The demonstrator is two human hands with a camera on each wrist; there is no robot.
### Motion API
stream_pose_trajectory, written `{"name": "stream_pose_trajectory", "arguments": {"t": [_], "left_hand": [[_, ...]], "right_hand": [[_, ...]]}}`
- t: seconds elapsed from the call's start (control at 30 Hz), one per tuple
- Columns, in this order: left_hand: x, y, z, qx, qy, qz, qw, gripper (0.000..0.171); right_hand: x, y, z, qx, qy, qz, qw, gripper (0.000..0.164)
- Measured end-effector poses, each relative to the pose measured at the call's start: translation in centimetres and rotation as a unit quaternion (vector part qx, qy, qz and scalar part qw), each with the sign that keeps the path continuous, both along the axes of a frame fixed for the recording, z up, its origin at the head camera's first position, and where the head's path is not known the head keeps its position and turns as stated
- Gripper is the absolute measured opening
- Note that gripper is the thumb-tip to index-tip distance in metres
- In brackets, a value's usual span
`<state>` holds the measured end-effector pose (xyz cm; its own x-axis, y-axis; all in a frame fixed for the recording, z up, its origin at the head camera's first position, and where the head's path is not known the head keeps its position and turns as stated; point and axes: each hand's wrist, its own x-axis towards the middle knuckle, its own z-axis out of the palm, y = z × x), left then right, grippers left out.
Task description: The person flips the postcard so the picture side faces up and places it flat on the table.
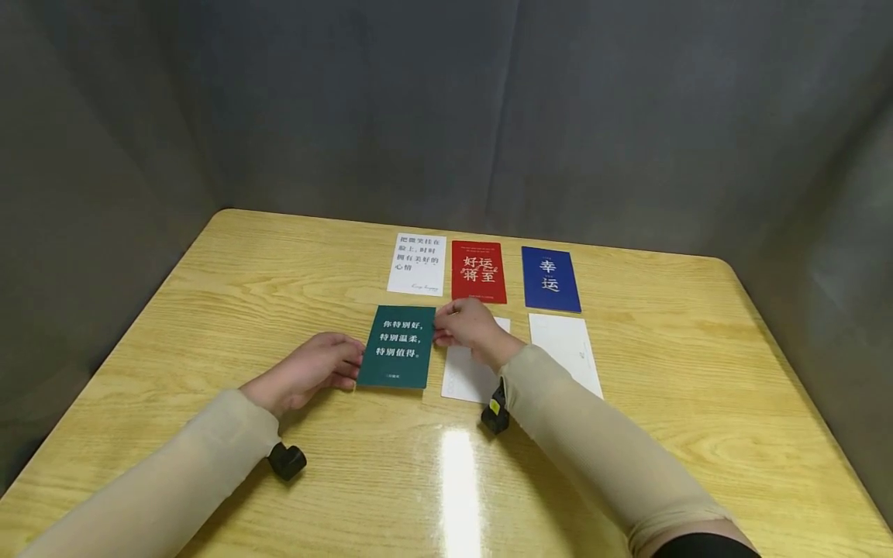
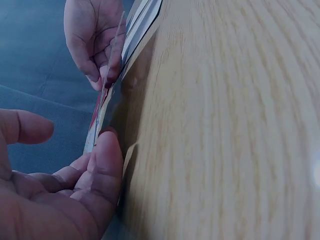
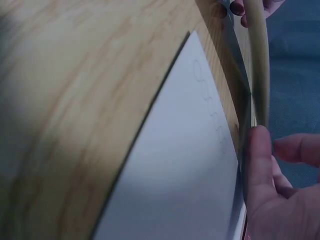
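Observation:
A dark green card (image 1: 396, 364) with white lettering is held level between the two hands, its edge close over the table in the left wrist view. My left hand (image 1: 324, 368) touches its left edge with the fingertips, and the thumb (image 2: 30, 127) stands apart from the card. On the opposite edge, the fingertips of my right hand (image 1: 474, 329) touch the card, the thumb (image 3: 297, 148) likewise clear of it. Beneath the right hand lies a white card (image 3: 175, 165) with a row of faint outlines, partly hidden by that hand in the head view.
Behind the green card, a white card with dark lettering (image 1: 417, 267), a red card (image 1: 478, 271) and a blue card (image 1: 551, 279) form a row. Another white card (image 1: 561, 349) lies right of the right hand. Dark curtains (image 1: 446, 116) enclose the wooden table (image 1: 279, 256).

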<state>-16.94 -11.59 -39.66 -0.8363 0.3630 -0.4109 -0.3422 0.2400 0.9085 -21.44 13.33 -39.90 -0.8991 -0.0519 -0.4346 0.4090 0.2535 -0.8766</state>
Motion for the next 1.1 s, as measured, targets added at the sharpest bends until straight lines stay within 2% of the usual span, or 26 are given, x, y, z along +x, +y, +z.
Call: {"name": "stream_pose_trajectory", "arguments": {"t": [0.23, 0.4, 0.53, 0.63, 0.8, 0.93, 1.1], "left_hand": [[-0.1, -0.4, -0.1, -0.026, 0.016, 0.003, 0.9995, 0.037], [0.1, -0.5, 0.3, -0.06, 0.027, -0.005, 0.9978, 0.04], [0.2, -0.6, 0.5, -0.066, 0.033, -0.007, 0.9973, 0.042], [0.1, -0.6, 0.5, -0.062, 0.036, -0.005, 0.9974, 0.041], [0.1, 0.3, 0.6, -0.038, 0.042, -0.003, 0.9984, 0.042], [0.1, 1.8, 0.9, -0.012, 0.041, -0.001, 0.9991, 0.038], [0.0, 4.1, 1.5, 0.01, 0.039, -0.016, 0.9991, 0.038]], "right_hand": [[0.0, 0.0, 0.7, -0.007, -0.028, 0.027, 0.999, 0.027], [0.0, 0.2, 0.9, -0.02, -0.022, 0.041, 0.999, 0.033], [0.3, 0.7, 1.2, -0.028, -0.016, 0.056, 0.998, 0.034], [0.4, 1.4, 1.6, -0.03, -0.012, 0.059, 0.998, 0.035], [0.6, 3.2, 2.4, -0.018, -0.015, 0.039, 0.999, 0.037], [0.7, 5.0, 3.0, -0.007, -0.019, 0.03, 0.999, 0.038], [0.9, 7.7, 3.3, 0.028, -0.008, 0.03, 0.999, 0.04]]}}
